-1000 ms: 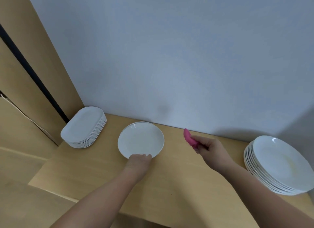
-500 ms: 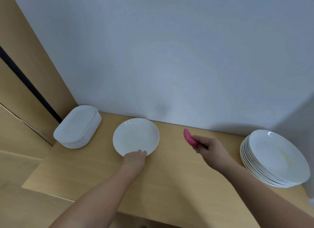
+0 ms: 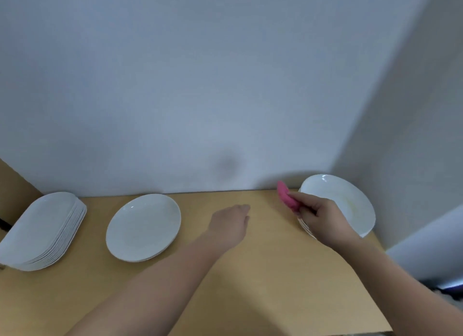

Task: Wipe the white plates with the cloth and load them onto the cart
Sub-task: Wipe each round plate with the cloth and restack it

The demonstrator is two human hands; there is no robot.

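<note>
Our right hand (image 3: 319, 216) grips the pink cloth (image 3: 286, 196) at the plate stack (image 3: 350, 200); our left hand (image 3: 229, 223) hovers over the surface (image 3: 263, 273), fingers (image 3: 244, 208) loosely curled, empty.

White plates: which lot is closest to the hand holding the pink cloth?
The round stack in the right corner; the right hand overlaps it, the others lie leftward.

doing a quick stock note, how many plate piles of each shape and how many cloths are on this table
oval plate stack: 1
round plate pile: 2
pink cloth: 1
total: 4
</note>
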